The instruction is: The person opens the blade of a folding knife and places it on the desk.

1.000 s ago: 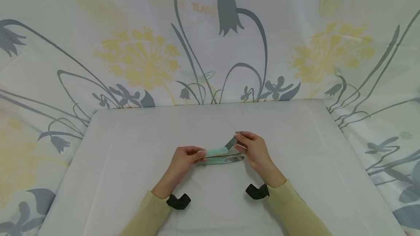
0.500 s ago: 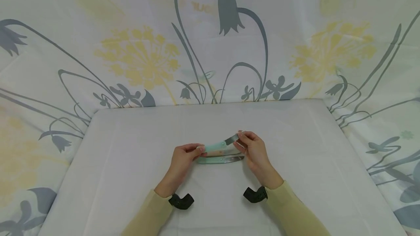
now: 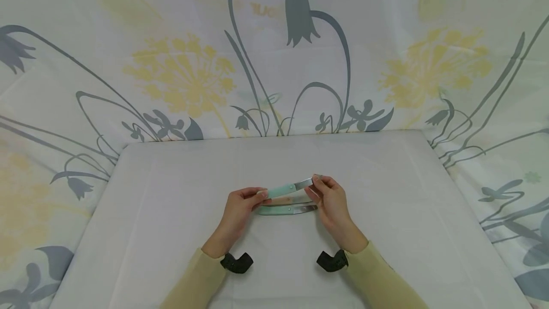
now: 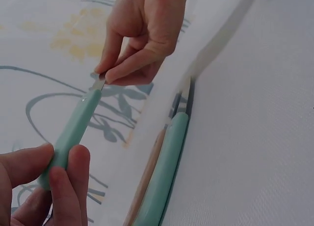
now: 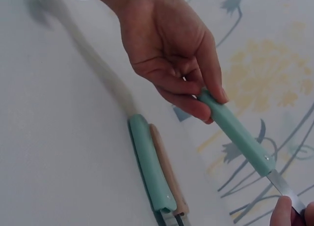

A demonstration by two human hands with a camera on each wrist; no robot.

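A folding knife with a mint-green handle [image 3: 280,191] is held above the table, its blade [image 3: 303,183] swung out nearly in line with the handle. My left hand [image 3: 240,209] grips the handle's rear end between thumb and fingers. Thumb and fingers of my right hand [image 3: 336,206] pinch the blade toward its tip, covering part of it. Below lies a second mint-green knife [image 4: 164,167] with its blade out. Close beside it rests a knife with a tan handle [image 4: 149,179], its blade also out, partly hidden in the head view.
The white-covered table [image 3: 171,175] spreads around the hands. A cloth backdrop [image 3: 274,51] printed with grey and yellow flowers rises behind it and at both sides. Dark wrist cameras [image 3: 238,262] sit on both forearms.
The held knife's blade has swung from a steep upward angle to nearly straight with its handle. My right hand has shifted slightly down, and the tan handle beneath has come into sight.
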